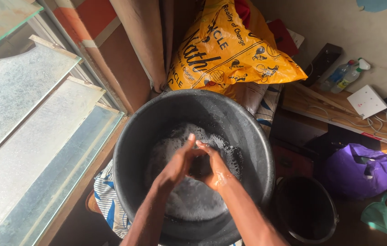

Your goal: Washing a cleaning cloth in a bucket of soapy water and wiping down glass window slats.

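Beside louvre glass, both hands press together, clenched on dark cloth over a sudsy basin.

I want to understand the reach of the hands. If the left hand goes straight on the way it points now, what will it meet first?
The left hand points up and away, fingertips against the right hand. Going on, it would probably first meet the soapy foam, then the far inner wall of the black basin. Depth is unclear.
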